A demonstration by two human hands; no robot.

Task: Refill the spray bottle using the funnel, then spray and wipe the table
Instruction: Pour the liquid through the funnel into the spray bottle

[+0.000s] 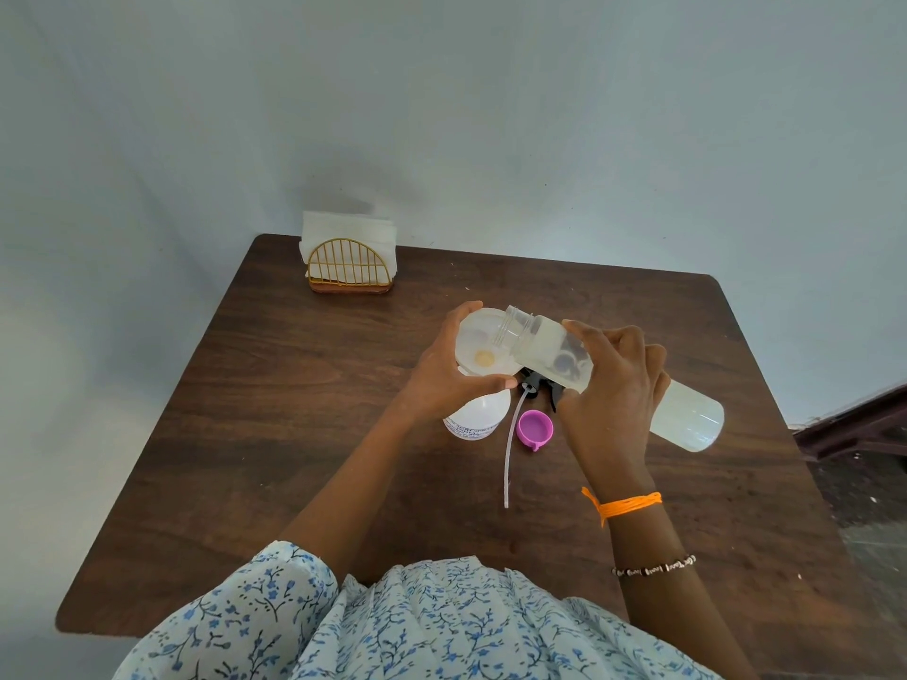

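My left hand grips the rim of a translucent white funnel that sits in the neck of the white spray bottle, which stands upright on the brown table. My right hand holds a clear refill bottle tilted almost flat, its open mouth over the funnel. The black spray head with its long white dip tube lies on the table between my hands. A pink cap lies beside it.
A gold wire napkin holder with white napkins stands at the table's far left corner. A pale wall runs behind the table. Dark furniture shows past the table's right edge.
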